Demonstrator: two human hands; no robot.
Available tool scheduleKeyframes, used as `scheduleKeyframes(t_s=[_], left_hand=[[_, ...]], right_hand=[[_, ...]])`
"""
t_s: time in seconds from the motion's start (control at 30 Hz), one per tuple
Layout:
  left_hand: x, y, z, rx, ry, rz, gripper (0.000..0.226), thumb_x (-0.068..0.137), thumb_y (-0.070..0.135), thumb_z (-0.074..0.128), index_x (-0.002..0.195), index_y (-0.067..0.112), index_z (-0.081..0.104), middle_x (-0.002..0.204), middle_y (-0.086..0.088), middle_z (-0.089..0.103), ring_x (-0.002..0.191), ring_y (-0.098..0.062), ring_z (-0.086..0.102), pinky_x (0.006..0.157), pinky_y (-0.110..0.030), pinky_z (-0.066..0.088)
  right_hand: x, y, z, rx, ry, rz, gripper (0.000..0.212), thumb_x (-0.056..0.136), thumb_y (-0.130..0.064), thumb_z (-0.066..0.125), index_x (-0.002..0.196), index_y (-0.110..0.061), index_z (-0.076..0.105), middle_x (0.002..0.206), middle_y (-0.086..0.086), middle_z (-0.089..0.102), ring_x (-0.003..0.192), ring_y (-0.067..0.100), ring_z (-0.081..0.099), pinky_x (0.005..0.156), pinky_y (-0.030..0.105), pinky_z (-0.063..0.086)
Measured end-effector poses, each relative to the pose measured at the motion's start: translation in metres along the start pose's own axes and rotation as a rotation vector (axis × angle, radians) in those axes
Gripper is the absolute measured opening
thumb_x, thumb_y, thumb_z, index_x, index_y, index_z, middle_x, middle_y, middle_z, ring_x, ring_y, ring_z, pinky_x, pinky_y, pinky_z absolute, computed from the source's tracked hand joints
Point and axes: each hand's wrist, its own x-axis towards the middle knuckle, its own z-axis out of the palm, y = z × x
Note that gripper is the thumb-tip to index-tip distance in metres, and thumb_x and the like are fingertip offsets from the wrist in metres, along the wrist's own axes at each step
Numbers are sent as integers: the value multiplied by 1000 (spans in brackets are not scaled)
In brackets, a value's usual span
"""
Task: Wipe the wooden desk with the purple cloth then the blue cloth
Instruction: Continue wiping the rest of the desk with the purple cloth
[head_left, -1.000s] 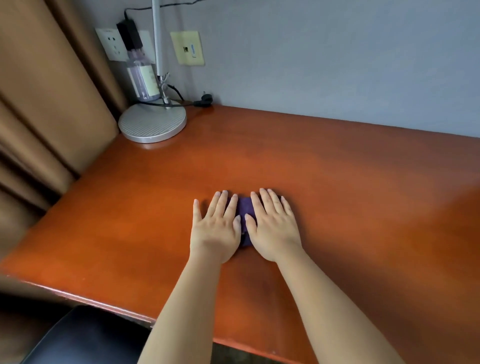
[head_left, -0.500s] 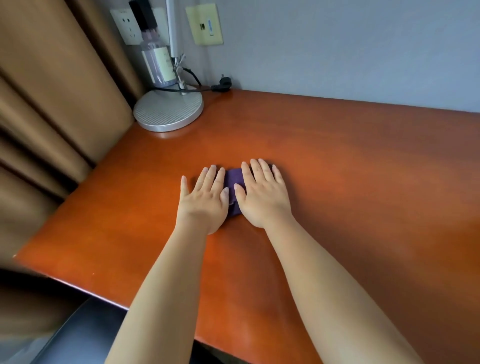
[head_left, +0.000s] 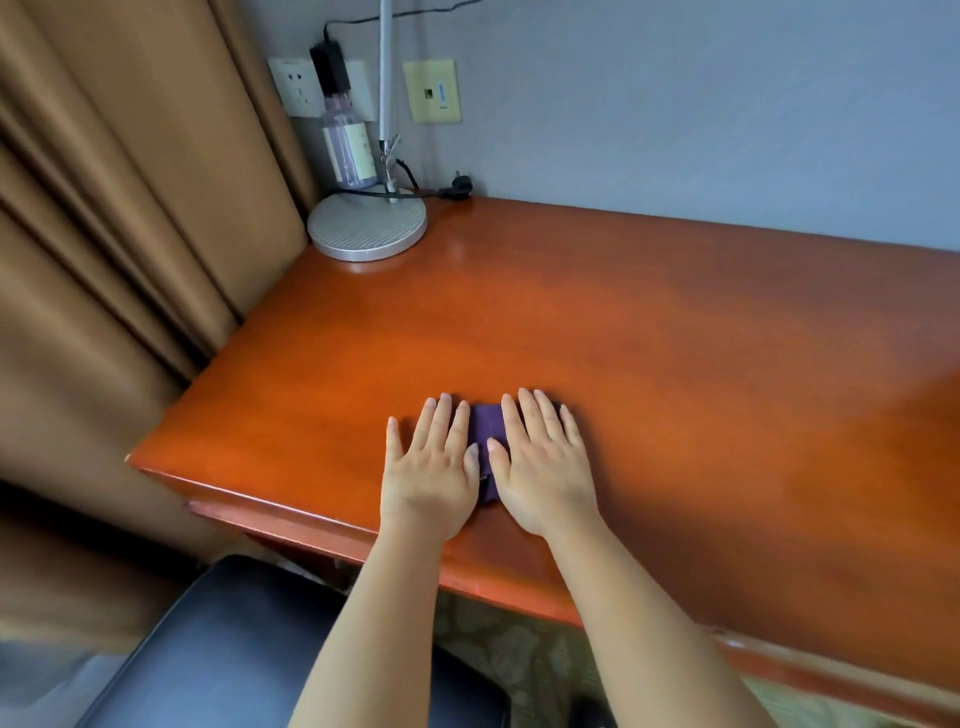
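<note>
Hands (head_left: 488, 467) slid purple cloth (head_left: 485, 434) nearer desk (head_left: 675, 338) edge

Soft, even light; glare on the wooden desk (head_left: 519, 291), wide-angle bending at edges.

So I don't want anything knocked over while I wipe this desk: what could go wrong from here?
The lamp base, its cord and a bottle crowd the far left corner; a wide sweep there could snag the cord or tip the bottle. The purple cloth is folded small under the left hand and right hand, so bare palms may smear the glossy desk.
</note>
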Motion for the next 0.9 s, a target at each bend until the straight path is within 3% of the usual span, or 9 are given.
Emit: scheduleKeyframes(t_s=[0.13, 0.33, 0.6, 0.77, 0.9], left_hand=[[6, -5, -1, -10, 24, 43, 55, 101, 40, 4, 152, 23, -11, 160, 1, -14, 146, -16, -17, 118, -49, -5], [45, -12, -6, -18, 48, 27, 55, 101, 39, 3, 152, 23, -10, 160, 2, -13, 146, -15, -16, 118, -50, -7], [137, -28, -18, -32, 82, -48, 54, 101, 39, 4, 152, 25, -7, 161, 3, -9, 146, -14, -14, 118, -50, -7], [194, -38, -29, -37, 90, -106, 54, 101, 40, 3, 153, 26, -4, 161, 3, -7, 147, -14, -12, 118, -50, -8], [224, -43, -33, -30, 96, -149, 54, 101, 41, 3, 153, 27, -2, 161, 3, -4, 147, -15, -10, 117, -51, -8]], right_hand=[[3, -1, -2, -11, 10, -8, 85, 78, -49, -18, 153, -18, 8, 161, 4, 8, 148, 19, 2, 118, 37, -4], [49, 5, 3, -10, 60, -31, 80, 84, -49, -4, 151, -15, 25, 157, 6, 23, 146, 20, 16, 118, 38, 5], [150, 16, 0, -29, 57, -111, 86, 77, -50, -14, 153, -19, 13, 160, 2, 14, 147, 17, 7, 119, 36, 2], [217, 24, -1, -42, 32, -158, 58, 101, -44, 15, 153, -19, 11, 160, 2, 12, 147, 17, 5, 120, 37, 2], [254, 27, -2, -66, 25, -197, 58, 101, -44, 15, 153, -20, 10, 160, 2, 12, 147, 18, 5, 120, 38, 3]])
